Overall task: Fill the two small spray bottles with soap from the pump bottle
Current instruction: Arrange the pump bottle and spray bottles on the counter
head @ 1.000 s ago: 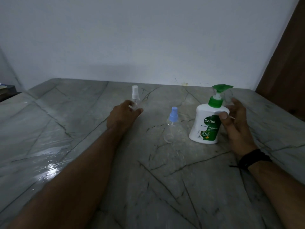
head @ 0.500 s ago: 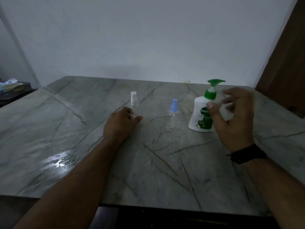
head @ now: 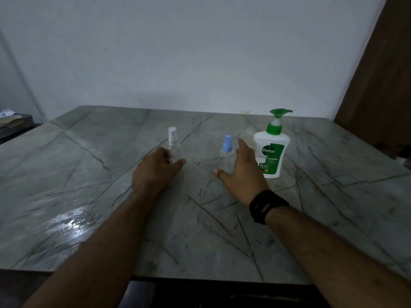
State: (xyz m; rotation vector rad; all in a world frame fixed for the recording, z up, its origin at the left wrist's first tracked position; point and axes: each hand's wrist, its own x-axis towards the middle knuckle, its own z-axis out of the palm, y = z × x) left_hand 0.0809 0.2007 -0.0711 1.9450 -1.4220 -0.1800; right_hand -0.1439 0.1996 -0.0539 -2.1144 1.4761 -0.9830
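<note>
I see a grey-green marble bench (head: 222,230) with dark veins. Pump bottle (head: 271,150) white, green label and pump. One clear spray bottle (head: 173,141) capped white, the other (head: 226,153) blue. Black wristband (head: 265,205).

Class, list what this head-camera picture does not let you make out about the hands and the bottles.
- Left hand: its fingertips are hidden behind the hand, so any grip on the white-capped spray bottle is unclear.
- Blue-capped spray bottle: clear body, dim light; contents unreadable.
- Pump bottle: opaque, and the right hand covers its left edge.
</note>
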